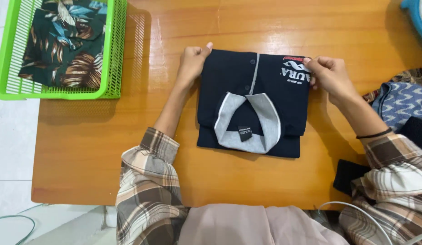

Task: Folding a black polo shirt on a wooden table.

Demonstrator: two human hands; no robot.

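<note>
Wooden table (83, 149), orange-brown, glossy varnish with visible grain and light glare near the far edge

Folded polo shirt (229, 77) lies flat at the table's centre: dark navy knit, matte, folded into a near-square packet with the lower layer showing as a slightly wider band along the near edge. Grey collar (270, 122) spread open in a rounded horseshoe shape, pale piping along its rim, small dark label at the neck. Grey placket strip with dark buttons runs up the middle. White and red printing near the far right corner.

Left hand (191, 63) grips the shirt's far left corner, fingers curled shut on the fabric edge, thumb tip raised above it. Right hand (328, 75) pinches the far right corner, fingers closed on the cloth beside the printing; thin dark band on that wrist. Both forearms come out of rolled plaid flannel sleeves (147, 190), brown, cream and grey check, soft and bulky.

Green plastic basket (114, 54) at the table's far left corner, rectangular, slatted mesh walls, overhanging the table edge. Inside it a folded floral garment (65, 41), dark green with brown and blue leaf print.

Right edge: heap of patterned cloth (401, 102), blue with wavy pale lines, near the right forearm. Dark folded fabric (349, 174) just beside the right sleeve. Corner of a light blue plastic basket (417, 13) at top right
</note>
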